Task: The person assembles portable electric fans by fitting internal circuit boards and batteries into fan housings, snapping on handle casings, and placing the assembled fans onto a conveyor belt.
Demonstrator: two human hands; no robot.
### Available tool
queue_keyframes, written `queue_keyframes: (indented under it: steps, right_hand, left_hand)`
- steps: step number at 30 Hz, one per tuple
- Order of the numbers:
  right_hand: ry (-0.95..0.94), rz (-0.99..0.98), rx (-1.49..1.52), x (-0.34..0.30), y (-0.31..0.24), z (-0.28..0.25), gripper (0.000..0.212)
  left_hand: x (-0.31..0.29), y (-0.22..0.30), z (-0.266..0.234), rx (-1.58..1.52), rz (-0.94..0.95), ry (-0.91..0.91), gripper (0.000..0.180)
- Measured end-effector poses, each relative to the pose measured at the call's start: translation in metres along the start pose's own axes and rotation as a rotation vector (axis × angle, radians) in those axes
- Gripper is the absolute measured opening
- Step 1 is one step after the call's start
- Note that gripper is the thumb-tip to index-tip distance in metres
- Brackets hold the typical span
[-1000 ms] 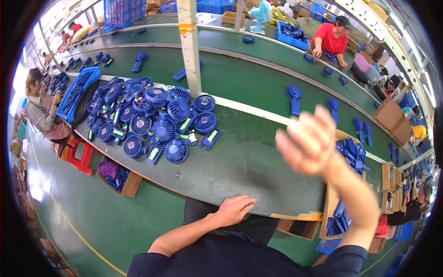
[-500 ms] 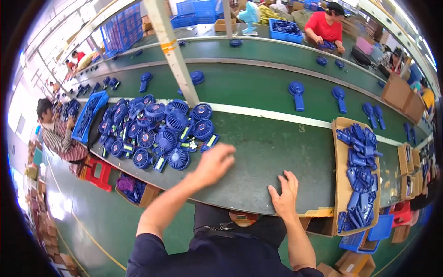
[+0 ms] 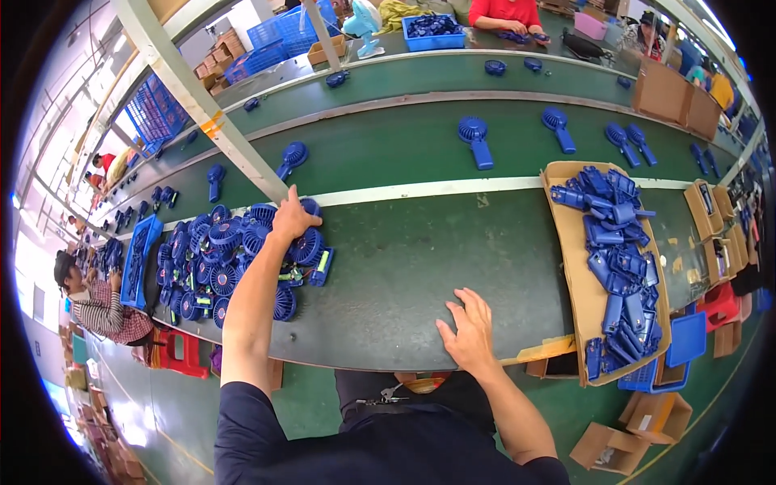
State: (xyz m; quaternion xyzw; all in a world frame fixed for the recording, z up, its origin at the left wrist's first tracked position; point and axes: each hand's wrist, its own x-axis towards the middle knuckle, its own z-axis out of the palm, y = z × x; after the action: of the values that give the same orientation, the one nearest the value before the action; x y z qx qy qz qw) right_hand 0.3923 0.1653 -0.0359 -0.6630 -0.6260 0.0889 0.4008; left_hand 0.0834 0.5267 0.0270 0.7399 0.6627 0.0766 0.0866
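Note:
My left hand (image 3: 293,218) reaches to the far right corner of a pile of blue fan heads (image 3: 224,279). Its thumb and fingers are around the edge of one blue fan head (image 3: 310,207), partly hidden by the hand. Just nearer lies another fan head (image 3: 306,246), and beside it an opened fan handle (image 3: 322,267) with a green-yellow part inside. Over the near part of the dark green bench (image 3: 388,283), my right hand (image 3: 470,333) is open, fingers apart and slightly bent, holding nothing.
At the right, a cardboard tray (image 3: 566,242) holds several blue handle shells (image 3: 621,267). Beyond a white rail (image 3: 420,189), whole handheld fans (image 3: 475,142) lie on a green belt. A white post (image 3: 202,105) rises behind the pile. Co-workers sit at the left and far side.
My left hand has moved left and away from me, from over the bench to the pile's far corner. My right hand stays open near the front edge. The view has shifted right.

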Motion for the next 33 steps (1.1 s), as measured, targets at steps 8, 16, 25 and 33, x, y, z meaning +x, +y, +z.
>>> queue_keyframes:
  steps: [8, 16, 25, 33]
  right_hand:
    - [-0.016, -0.020, 0.036, -0.001, 0.002, -0.003, 0.037]
    - [0.019, -0.034, 0.023, -0.005, 0.003, 0.000, 0.040]
    - [-0.061, 0.076, 0.384, -0.007, -0.025, -0.005, 0.076]
    - [0.118, 0.289, 0.321, -0.027, -0.034, -0.001, 0.077]
  left_hand:
    - [-0.040, 0.022, -0.066, -0.950, 0.069, 0.204, 0.123]
    - [-0.105, 0.064, -0.124, -1.216, 0.174, 0.217, 0.108]
    - [-0.227, 0.132, -0.005, -1.012, 0.396, 0.028, 0.127]
    - [-0.278, 0.153, 0.023, -0.672, 0.739, -0.308, 0.080]
